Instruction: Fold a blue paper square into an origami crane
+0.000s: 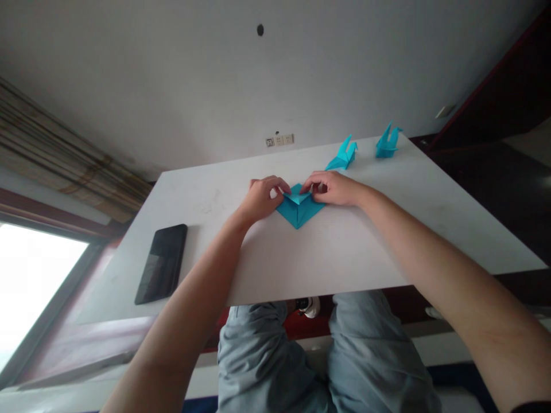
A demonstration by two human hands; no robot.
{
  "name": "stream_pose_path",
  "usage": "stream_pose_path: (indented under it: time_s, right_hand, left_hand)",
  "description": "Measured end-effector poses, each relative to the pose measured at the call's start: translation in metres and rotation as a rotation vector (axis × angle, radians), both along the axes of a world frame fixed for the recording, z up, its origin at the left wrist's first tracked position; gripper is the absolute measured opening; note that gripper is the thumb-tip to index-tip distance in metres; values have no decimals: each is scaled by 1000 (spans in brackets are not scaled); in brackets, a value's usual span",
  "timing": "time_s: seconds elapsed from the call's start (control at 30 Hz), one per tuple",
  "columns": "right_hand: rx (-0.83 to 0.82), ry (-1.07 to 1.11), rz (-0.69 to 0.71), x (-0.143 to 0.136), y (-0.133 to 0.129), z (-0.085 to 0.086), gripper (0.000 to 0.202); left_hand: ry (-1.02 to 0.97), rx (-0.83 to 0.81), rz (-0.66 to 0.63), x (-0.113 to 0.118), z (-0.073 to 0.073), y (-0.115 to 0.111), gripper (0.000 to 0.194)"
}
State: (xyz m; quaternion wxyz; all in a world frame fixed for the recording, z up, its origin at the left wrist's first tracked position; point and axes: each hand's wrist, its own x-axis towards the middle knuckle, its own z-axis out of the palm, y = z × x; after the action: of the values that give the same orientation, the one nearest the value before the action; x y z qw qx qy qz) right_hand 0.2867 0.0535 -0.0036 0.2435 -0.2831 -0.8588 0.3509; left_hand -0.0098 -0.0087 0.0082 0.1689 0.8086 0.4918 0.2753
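A folded sheet of blue origami paper (298, 216) lies on the white table, one corner pointing toward me and a small flap turned down near its far end. My left hand (263, 198) has its fingers and thumb closed on the left edge of the paper at the fold. On the opposite side, my right hand (336, 188) pinches the right part of the same fold, fingers bent. Both hands partly cover the paper's side corners. Just beyond my right hand stands a blue paper crane (343, 156).
A second blue paper crane (387, 143) stands near the table's far right corner. To the left lies a black smartphone (162, 264) on the white table (301, 269). Wall sockets (279, 140) sit behind the far edge. A curtain (55, 149) and window are at left.
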Motion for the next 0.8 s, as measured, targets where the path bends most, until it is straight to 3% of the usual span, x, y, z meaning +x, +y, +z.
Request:
stream_pose_path:
  time_s: [0.1, 0.27, 0.47, 0.67, 0.8]
  right_hand:
    - [3, -77, 49, 6, 1, 4, 33]
    - [56, -105, -40, 1, -5, 4, 17]
    - [110, -134, -263, -7, -14, -1, 43]
    - [6, -238, -334, -13, -19, 5, 41]
    - [-88, -177, -306, -16, -18, 7, 34]
  left_hand:
    - [78, -58, 6, -2, 5, -2, 39]
    - [85, -71, 21, 1, 5, -7, 20]
    - [191, -121, 43, 4, 2, -11, 69]
    - [212, -135, 21, 7, 5, -16, 77]
    - [204, -152, 15, 9, 5, -18, 91]
